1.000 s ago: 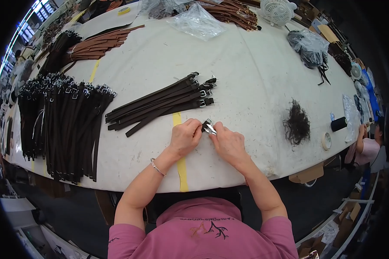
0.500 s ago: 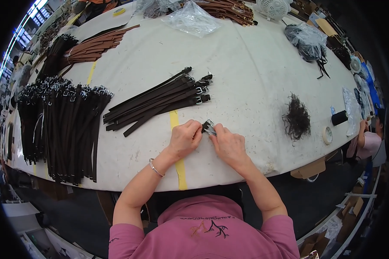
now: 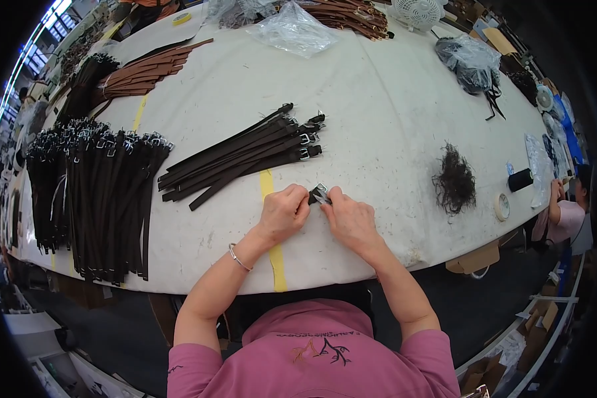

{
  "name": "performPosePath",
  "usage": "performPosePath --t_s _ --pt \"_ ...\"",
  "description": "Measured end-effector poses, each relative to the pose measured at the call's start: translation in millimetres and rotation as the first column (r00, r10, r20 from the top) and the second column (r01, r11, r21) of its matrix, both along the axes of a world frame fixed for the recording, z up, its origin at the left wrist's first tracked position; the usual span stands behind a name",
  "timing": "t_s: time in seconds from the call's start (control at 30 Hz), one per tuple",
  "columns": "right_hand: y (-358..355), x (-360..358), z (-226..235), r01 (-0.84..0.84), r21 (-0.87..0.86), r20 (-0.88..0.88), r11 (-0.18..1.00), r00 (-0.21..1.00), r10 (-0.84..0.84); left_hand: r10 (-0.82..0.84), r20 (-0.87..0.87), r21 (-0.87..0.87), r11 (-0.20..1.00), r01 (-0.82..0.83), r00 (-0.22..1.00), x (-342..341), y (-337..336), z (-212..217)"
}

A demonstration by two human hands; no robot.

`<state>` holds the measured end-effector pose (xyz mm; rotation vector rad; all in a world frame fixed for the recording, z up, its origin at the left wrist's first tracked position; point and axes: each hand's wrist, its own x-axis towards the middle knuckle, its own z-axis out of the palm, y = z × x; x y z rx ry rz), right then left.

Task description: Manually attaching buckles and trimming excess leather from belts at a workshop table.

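Observation:
My left hand (image 3: pixel 286 211) is closed around the buckle end of a dark belt (image 3: pixel 313 197); the rest of this strap is hidden. A silver buckle (image 3: pixel 321 188) sticks out past my fingers. Close beside it, my right hand (image 3: pixel 350 219) grips small metal thread snips (image 3: pixel 322 198), whose blades lie against the strap by the buckle. Just beyond my hands lies a loose bundle of dark belts (image 3: pixel 245 156), buckles toward the right. At the left stands a larger pile of dark buckled belts (image 3: pixel 109 205).
A tangle of dark thread clippings (image 3: pixel 455 179) lies on the pale table (image 3: pixel 378 132) at right, near a black thread spool (image 3: pixel 521 180) and a tape roll (image 3: pixel 502 207). Brown straps (image 3: pixel 149 69), clear plastic (image 3: pixel 295 30) and a white fan (image 3: pixel 419 13) sit farther back. Another person (image 3: pixel 567 212) is at far right.
Both hands stay nearly in place. The snips' blades and the buckle have shifted very slightly between my fingers.

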<state>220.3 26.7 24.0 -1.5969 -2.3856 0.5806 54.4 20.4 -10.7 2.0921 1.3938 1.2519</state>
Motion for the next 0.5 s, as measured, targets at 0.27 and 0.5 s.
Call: performPosePath --t_s 0.27,0.5 --pt "2.4 1.4 -0.6 -0.023 -0.025 -0.021 0.999 1.000 0.023 -0.036 -0.064 -0.014 0.999 0.036 0.997 -1.8 0.1 2.3" --pt "6.4 3.5 -0.3 0.003 -0.128 -0.067 0.992 0.998 -0.012 -0.031 -0.084 0.005 0.999 0.031 0.996 -4.0 3.6 4.8"
